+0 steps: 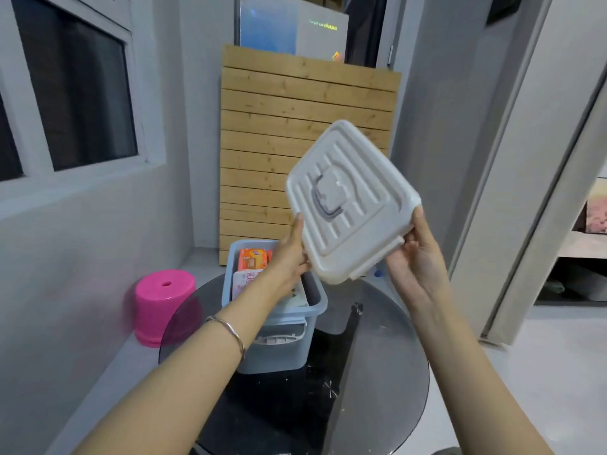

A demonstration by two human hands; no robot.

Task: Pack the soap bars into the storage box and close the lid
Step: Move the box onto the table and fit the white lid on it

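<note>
Lid (351,205) tilted above box (276,326) | left hand (290,254), right hand (414,261) grip closed on edges

surface: round glass table (377,372) | on it: blue storage box (279,343)

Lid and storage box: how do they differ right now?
The lid is white, the storage box pale blue. The lid is tilted in the air, held by the left hand and right hand; the storage box stands open on the round table. Both look plastic.
</note>
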